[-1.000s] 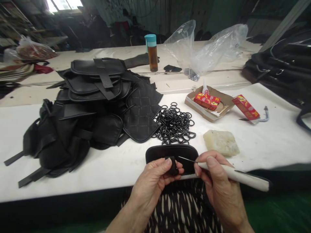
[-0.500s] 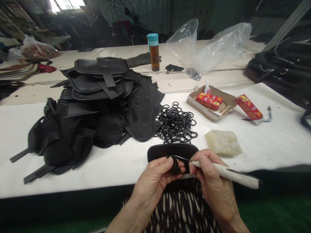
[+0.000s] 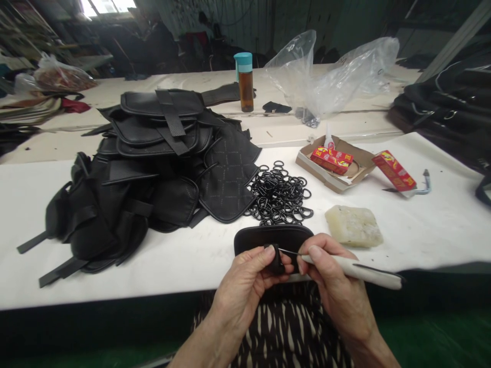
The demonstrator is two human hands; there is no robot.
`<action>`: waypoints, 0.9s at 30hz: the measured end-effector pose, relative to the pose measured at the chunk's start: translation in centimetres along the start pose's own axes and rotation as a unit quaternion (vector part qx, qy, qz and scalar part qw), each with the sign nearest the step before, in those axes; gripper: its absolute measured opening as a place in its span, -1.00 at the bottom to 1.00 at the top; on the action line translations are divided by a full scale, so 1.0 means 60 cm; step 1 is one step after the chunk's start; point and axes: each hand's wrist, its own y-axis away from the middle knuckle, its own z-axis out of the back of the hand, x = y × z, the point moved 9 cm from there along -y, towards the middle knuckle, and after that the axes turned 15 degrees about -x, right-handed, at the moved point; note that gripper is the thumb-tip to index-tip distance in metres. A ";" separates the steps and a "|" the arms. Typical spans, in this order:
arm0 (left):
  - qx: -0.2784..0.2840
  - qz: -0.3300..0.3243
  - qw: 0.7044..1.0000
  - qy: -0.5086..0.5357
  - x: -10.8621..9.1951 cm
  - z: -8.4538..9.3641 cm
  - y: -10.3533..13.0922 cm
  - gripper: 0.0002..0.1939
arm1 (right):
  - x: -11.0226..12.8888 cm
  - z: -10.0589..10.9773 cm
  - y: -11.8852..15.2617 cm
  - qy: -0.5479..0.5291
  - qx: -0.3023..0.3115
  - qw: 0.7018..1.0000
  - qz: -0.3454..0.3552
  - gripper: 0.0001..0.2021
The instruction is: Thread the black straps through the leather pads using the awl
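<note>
Pinched between left hand [image 3: 245,278] fingertips: a small black tab at the table [image 3: 184,266] edge; right hand [image 3: 333,286] clasps a white-handled awl [image 3: 353,271].
Smooth oval leather pouch [image 3: 273,239] lies behind; the thin needle tip meets the tab, contact unclear.

White tabletop [image 3: 115,266] running across the near view; second pale tabletop [image 3: 126,87] lying behind it. Window [image 3: 103,5] glowing at upper left. Dark greenish wall [image 3: 307,20] standing beyond. Green floor [image 3: 441,337] showing below.

Leather-goods workshop, long white worktable [image 3: 115,266], stacked black bag panels [image 3: 153,163], heap of black rings [image 3: 280,197], glue boxes [image 3: 332,159]
</note>
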 end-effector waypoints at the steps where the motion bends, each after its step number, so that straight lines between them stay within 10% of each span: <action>1: -0.007 -0.002 1.000 0.003 0.000 0.001 0.000 -0.76 | 0.004 0.004 -0.002 -0.005 -0.004 1.000 0.006 -0.70; 27: -0.074 -0.014 0.997 0.035 0.004 0.012 -0.001 -0.68 | 0.102 0.040 0.028 -0.060 -0.096 0.972 0.206 -0.90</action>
